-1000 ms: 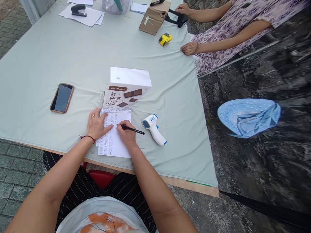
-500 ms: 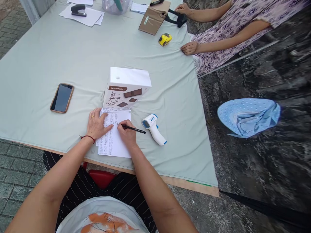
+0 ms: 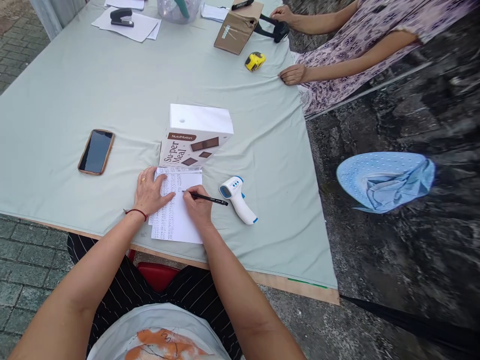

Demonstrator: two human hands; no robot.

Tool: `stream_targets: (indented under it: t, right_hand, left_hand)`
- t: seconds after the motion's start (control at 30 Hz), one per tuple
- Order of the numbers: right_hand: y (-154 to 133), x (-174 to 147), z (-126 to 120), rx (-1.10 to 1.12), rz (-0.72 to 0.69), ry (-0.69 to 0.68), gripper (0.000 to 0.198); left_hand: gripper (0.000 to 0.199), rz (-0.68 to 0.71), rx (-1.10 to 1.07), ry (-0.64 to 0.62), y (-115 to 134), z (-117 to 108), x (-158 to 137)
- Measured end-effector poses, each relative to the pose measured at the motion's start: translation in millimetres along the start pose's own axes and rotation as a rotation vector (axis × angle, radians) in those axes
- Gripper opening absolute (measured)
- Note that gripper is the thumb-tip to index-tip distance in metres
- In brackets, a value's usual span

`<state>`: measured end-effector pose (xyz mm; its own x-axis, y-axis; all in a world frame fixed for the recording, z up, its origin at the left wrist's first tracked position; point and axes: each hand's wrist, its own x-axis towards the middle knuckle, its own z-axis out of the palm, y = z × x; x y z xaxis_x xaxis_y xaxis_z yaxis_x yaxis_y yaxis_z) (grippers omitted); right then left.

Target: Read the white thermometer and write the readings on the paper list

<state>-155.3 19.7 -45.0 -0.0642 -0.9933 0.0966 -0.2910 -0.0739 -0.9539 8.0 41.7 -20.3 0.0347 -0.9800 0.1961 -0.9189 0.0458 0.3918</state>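
Observation:
A white sheet of paper [image 3: 187, 220] with columns of small handwriting lies near the table's front edge. My left hand [image 3: 149, 191] rests on its left side, thumb and fingers spread, a ring and a red bracelet showing. Between the fingers of my right hand [image 3: 198, 205] is a black pen [image 3: 210, 198], its tip at the sheet beside the written columns. Just behind the paper stands a white box [image 3: 200, 120] printed "NutriMotion Su-per Meal". A white and blue infrared thermometer [image 3: 240, 202] lies right of my right hand.
A phone [image 3: 95, 152] lies at the left. Farther back are a stapler [image 3: 122, 19] on papers, a clear plastic container [image 3: 178, 11], a brown notebook [image 3: 238, 30] and a yellow tape measure [image 3: 255, 61]. Another person's hands [image 3: 293, 74] touch the far right edge. A blue hat [image 3: 386, 180] lies beyond the table.
My right hand and the pen have shifted slightly to the right along the paper. My left hand stays in place.

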Motion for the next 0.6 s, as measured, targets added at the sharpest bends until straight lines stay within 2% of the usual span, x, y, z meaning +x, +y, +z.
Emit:
stream_targets:
  t: [0.2,0.37,0.47,0.6]
  right_hand:
    - [1.7,0.2,-0.1,-0.003,-0.026,-0.022,0.016]
    - [3.1,-0.5,-1.6,-0.004,-0.104,0.102,0.016]
    - [1.5,1.2,-6.2,-0.036,-0.247,0.124,0.019]
    - [3.1,5.5,-18.6,-0.183,-0.476,-0.011,0.025]
  left_hand:
    - [0.050,0.003,0.012,-0.001,-0.5,0.2,-0.4]
    - [0.051,-0.001,0.012,0.000,-0.6,0.5,-0.6]
    - [0.050,-0.005,0.009,-0.003,-0.6,0.1,0.1]
    - [0.049,-0.016,-0.009,-0.014,-2.3,0.4,0.5]
